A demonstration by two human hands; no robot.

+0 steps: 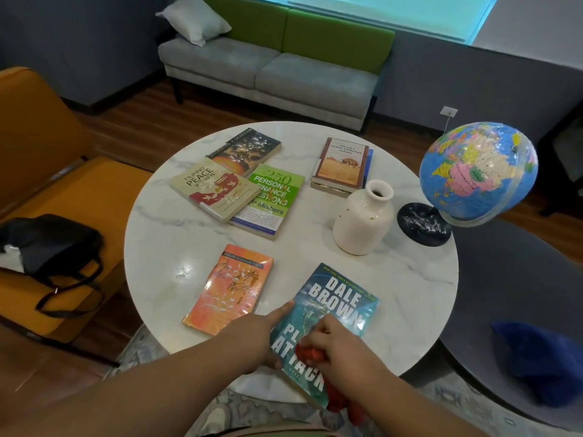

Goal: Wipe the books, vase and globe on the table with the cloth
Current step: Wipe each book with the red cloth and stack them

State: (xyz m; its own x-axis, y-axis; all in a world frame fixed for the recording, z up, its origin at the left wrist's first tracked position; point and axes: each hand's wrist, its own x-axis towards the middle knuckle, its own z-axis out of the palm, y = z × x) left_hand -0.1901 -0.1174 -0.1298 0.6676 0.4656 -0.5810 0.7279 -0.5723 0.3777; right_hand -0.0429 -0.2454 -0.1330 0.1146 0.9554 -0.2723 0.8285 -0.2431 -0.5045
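At the near edge of the round marble bench [410, 294] the left hand [258, 335] holds the blue book [340, 301] by its left side, its grip closed on that edge. The right hand [340, 345] has its grip bunched round the red cloth [310, 353], pressing it on the cover. An orange book [230, 288] lies just beside. The vase [362, 222] and globe [476, 171] stand further back on the right.

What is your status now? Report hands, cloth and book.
Left hand holds the blue book by its left edge. Right hand grips the red cloth on its cover. Orange book close beside, no obstruction.
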